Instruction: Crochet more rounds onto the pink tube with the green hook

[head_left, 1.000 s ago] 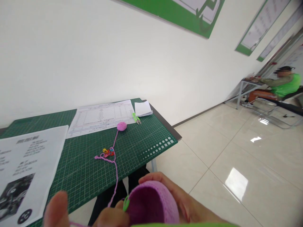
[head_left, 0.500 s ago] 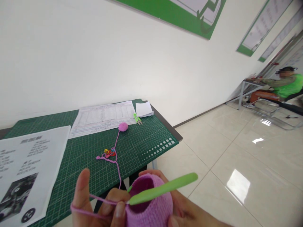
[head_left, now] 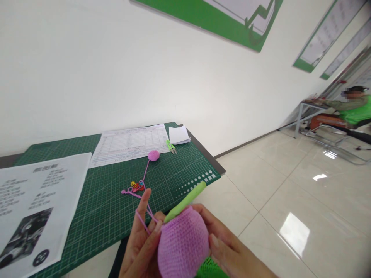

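Two hands and one piece of work between them, held in the air just off the near edge of the cutting mat [head_left: 110, 204]. The left hand [head_left: 139, 247] has its grip pinched together on the left side of the lilac crocheted piece [head_left: 183, 245]. Its forefinger stands up with one yarn strand [head_left: 142, 221] looped over it. The right hand [head_left: 232, 253] is clasped on the piece from the right, thumb on the front and fingers curled behind. One green crochet hook [head_left: 187, 200] slants up from behind the piece toward the mat's near right corner. It seems to sit in the right hand, though the piece hides the hold.

Half a second earlier the piece showed its open mouth, with the hook lying across it and pointing right. Now the rounded outside faces the camera and the hook is tipped up and away — the hands are also higher against the mat.

On the mat, which covers the surface:
- Two printed sheets, one [head_left: 34, 200] at the left end and one [head_left: 130, 143] along the far edge.
- One small stack of white paper [head_left: 179, 135] at the far right corner, with one pair of green thread snips [head_left: 171, 146] beside it.
- One pink yarn ball [head_left: 153, 155], its strand running to a cluster of coloured stitch markers [head_left: 137, 186] mid-mat — too small to count.

Well beyond the mat's right end, another person [head_left: 348, 108] sits at a separate table.
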Demonstrator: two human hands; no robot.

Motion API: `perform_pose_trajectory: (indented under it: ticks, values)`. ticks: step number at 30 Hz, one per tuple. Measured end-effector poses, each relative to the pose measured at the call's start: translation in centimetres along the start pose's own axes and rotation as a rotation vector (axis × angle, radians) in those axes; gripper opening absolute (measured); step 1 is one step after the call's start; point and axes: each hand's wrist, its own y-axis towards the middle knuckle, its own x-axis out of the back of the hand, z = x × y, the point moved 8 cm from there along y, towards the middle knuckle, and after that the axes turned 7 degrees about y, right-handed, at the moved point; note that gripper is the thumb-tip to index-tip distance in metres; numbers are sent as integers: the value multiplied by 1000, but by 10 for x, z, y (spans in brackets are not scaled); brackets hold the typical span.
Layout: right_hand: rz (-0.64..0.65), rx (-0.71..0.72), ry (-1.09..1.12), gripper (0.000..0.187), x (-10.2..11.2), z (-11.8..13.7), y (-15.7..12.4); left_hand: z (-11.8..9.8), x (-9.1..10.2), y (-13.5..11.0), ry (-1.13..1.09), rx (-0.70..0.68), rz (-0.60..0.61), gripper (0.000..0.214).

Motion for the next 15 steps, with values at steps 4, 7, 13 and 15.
perform_pose_trajectory:
  ticks: [4,7,13,15]
  values:
    - [43,-31,90,65,-12,3,2,6,0,2,-21,18,14,86]
    - [-9,-57,50,64,-10,-2,3,12,1,5,-35,50,24,87]
    - [-163,-26,-133,74,1,0,3,18,2,18,-43,65,54,77]
    - [-175,-32,-173,75,2,1,2,19,2,17,-59,78,48,72]
